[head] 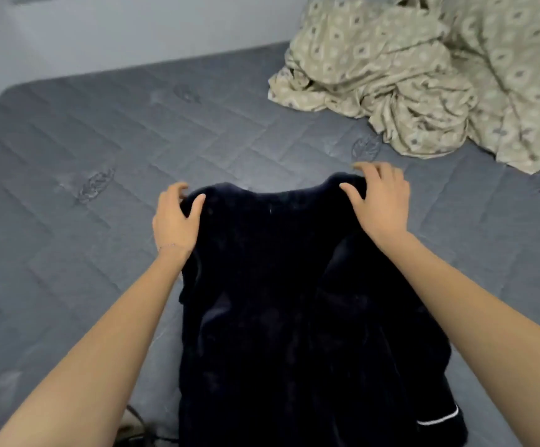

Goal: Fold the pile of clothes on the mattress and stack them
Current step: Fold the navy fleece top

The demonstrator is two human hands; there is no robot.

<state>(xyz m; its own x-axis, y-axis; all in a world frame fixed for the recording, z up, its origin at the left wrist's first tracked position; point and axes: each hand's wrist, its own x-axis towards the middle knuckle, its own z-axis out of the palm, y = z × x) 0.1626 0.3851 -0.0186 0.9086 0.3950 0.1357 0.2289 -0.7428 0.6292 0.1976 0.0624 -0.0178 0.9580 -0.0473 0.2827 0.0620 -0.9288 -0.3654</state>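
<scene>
Garment (278, 285) (corners) — under left hand (175, 221); right hand (380, 204)

Dark navy garment (294, 301) flat on mattress (100, 156)

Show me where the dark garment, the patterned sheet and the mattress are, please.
dark garment (294, 285), head view, middle of its spread body.
patterned sheet (407, 75), head view, middle of the crumpled heap.
mattress (100, 130), head view, bare quilted surface on the left.

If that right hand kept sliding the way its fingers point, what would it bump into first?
The right hand, gripping the dark garment, would cross bare mattress, then likely meet the crumpled patterned sheet; depth is unclear.
</scene>
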